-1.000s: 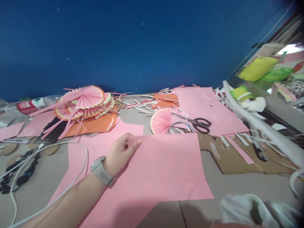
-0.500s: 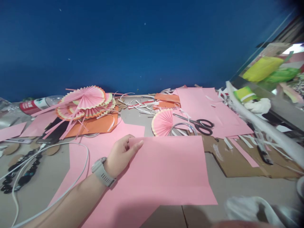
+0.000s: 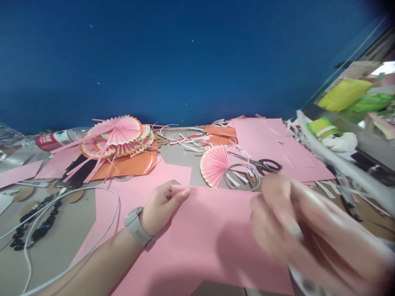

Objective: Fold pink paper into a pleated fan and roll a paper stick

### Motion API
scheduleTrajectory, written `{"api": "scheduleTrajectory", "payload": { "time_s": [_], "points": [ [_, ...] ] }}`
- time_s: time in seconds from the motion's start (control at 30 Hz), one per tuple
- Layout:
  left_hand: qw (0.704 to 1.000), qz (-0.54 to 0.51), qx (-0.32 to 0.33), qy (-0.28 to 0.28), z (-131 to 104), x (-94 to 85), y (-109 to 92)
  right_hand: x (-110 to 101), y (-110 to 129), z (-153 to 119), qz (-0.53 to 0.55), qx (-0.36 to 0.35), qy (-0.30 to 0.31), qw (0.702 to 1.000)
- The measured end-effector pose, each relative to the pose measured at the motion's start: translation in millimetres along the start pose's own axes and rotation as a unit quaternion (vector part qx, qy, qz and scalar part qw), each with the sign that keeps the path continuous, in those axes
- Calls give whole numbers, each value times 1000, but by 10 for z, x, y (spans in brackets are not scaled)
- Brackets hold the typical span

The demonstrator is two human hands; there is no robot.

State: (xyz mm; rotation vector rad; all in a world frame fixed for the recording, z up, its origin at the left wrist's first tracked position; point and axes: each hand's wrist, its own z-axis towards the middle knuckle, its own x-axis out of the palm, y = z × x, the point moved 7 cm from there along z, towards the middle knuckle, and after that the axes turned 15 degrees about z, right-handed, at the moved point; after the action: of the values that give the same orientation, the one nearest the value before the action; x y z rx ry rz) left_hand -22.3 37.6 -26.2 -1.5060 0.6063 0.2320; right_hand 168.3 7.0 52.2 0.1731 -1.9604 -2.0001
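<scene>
My left hand [image 3: 165,209], with a grey watch [image 3: 137,226] on the wrist, pinches the upper left edge of a pink sheet of paper [image 3: 203,234] between thumb and fingers. That sheet lies over more pink paper [image 3: 142,176] on the table. My right hand [image 3: 296,226], blurred by motion, is over the sheet's right side and hides its upper right corner. Whether its fingers grip the paper cannot be made out. Just beyond the sheet's far edge are a pleated pink paper fan [image 3: 214,164], a grey ring [image 3: 242,187] and black-handled scissors [image 3: 265,165].
Several pleated paper rosettes [image 3: 119,133] sit on orange paper [image 3: 126,166] at the back left. A white cable [image 3: 115,205], a black bead string [image 3: 38,232] and a bottle [image 3: 52,139] lie to the left. Paper strips and a larger pink sheet [image 3: 262,135] lie at the back right.
My right hand has come in from the lower right to the sheet's right side. The left hand keeps its pinch. The whole view has shifted slightly.
</scene>
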Motion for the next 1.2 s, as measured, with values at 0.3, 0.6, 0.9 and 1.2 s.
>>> {"api": "scheduleTrajectory", "payload": {
  "time_s": [0.3, 0.6, 0.9, 1.2],
  "points": [
    [994, -22, 71, 84, -219, -21, -471, -531, -365, 298, 171, 183, 87, 964],
    [959, -154, 193, 141, -187, -246, -1038, -100, -492, 219, 96, 194, 184, 959],
    [939, -265, 205, 81, -73, -250, -994, 169, -710, 194, 114, 194, 185, 957],
    [964, -263, 32, 31, -143, -137, -398, -226, -427, 293, -287, -29, -43, 957]
  ]
}}
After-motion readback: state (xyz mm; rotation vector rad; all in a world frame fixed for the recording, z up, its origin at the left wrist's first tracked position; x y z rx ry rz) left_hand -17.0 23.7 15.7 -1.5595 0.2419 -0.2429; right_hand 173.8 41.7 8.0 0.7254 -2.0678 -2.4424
